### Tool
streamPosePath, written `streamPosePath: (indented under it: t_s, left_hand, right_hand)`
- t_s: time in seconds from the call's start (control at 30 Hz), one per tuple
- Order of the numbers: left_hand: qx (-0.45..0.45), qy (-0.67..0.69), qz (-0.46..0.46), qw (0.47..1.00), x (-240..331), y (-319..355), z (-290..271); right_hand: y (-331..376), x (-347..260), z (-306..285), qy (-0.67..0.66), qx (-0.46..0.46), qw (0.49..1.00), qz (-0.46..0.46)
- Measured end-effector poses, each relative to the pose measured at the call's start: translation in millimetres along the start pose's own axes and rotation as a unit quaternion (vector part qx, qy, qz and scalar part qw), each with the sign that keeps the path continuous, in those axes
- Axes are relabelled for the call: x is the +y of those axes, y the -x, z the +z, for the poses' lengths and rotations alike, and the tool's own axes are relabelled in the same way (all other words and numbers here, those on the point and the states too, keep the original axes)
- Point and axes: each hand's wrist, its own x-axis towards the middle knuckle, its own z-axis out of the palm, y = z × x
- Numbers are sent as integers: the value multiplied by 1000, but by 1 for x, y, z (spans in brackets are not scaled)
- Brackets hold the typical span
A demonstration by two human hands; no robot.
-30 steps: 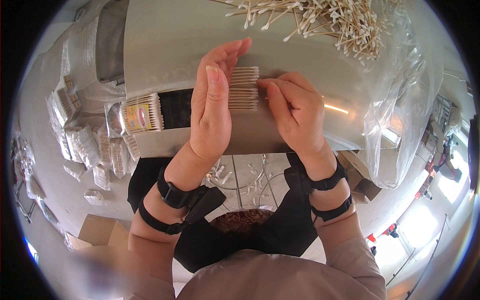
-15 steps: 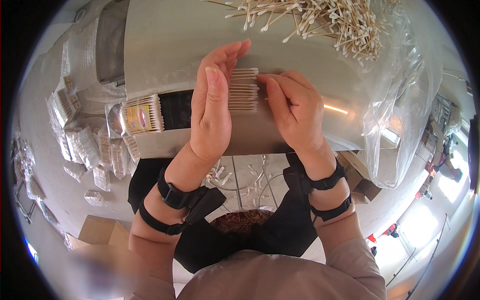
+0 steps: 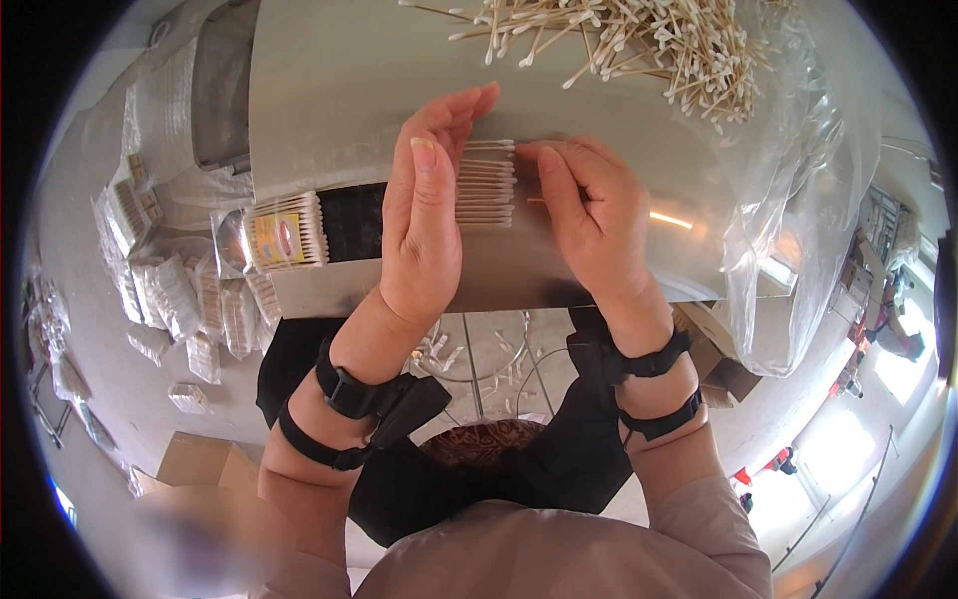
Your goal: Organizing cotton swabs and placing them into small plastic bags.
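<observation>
Cotton swabs (image 3: 486, 190) lie side by side in a row on the metal tabletop (image 3: 599, 265), their white tips facing right. My left hand (image 3: 424, 200) stands on edge at the row's left, fingers stretched and thumb raised, hiding the swabs' other ends. It is open and grips nothing. My right hand (image 3: 594, 205) is at the right, its index fingertip at the white tips of the far swabs. Its thumb is close behind that finger and the other fingers are bent; I see nothing held. Left of my left hand are a black strip (image 3: 354, 222) and a pack of swabs (image 3: 287, 232) with a yellow label.
A heap of loose swabs (image 3: 689, 50) lies at the far right, beside clear plastic film (image 3: 788, 220). A grey bin (image 3: 222, 90) stands at the far left. Bagged swab packs (image 3: 175, 295) are piled left of the table. A cardboard box (image 3: 200, 464) sits lower left.
The far swabs in the row have shifted slightly closer together, toward me. My right hand has moved very slightly right; my left hand stays nearly still.
</observation>
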Motion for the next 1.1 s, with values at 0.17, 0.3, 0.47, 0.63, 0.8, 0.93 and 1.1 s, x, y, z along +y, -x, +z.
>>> streamPosePath:
  t_s: [0.17,0.3,0.47,0.63,0.8,0.93,1.1]
  left_hand:
    - [1,-20,-2,1000,-2,1,1]
    - [2,-42,-2,999,-1,0,1]
    - [-2,-46,3,999,-2,0,1]
    - [-4,-37,1,999,-1,1,1]
    - [-4,-29,6,1000,-1,2,1]
    - [-10,-38,13,999,1,3,1]
    - [-16,-50,3,999,0,2,2]
  right_hand:
    - [-7,5,1,32,4,998,-51]
    - [-16,11,2,66,-13,988,-142]
    - [-21,16,2,85,-20,975,-204]
    - [-20,16,-2,58,-25,986,-154]
    - [-21,16,-6,56,-47,984,-165]
    - [-22,16,-6,73,-57,976,-196]
    - [-20,15,-9,34,-56,988,-141]
